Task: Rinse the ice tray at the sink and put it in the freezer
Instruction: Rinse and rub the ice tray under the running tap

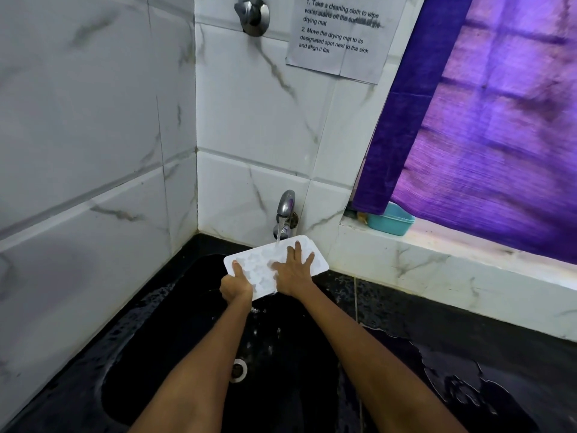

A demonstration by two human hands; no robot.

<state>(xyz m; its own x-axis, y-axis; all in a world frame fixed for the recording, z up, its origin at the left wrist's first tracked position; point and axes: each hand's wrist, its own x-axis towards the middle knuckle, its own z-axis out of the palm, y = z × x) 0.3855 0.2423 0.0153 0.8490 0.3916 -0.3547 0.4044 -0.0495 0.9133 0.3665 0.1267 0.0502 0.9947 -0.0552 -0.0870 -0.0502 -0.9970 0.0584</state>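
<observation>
Ice tray: the white ice tray [299, 250] is over the black sink [175, 354], just under the tap [285, 210], its moulded face turned up towards me and its far edge close to the tiled wall.
Water: a thin stream of water [278, 234] runs from the tap onto the far part of the tray.
My left hand: my left hand [235, 285] grips the tray's near left corner, thumb lying on top, the other fingers curled out of sight beneath.
My right hand: my right hand [293, 271] lies flat on the tray's upper face, fingers straight and spread, pressing on the wet cavities; it clasps nothing.
Sink: wet all over, with the drain [239, 370] showing between my forearms.
Counter: the dark counter [468, 370] to my right carries a wide puddle.
Ledge: a teal tub [392, 220] sits on the sill, half under the purple curtain [487, 126].
Wall: a printed notice [340, 35] is stuck on the tiles beside an upper tap [253, 15].
</observation>
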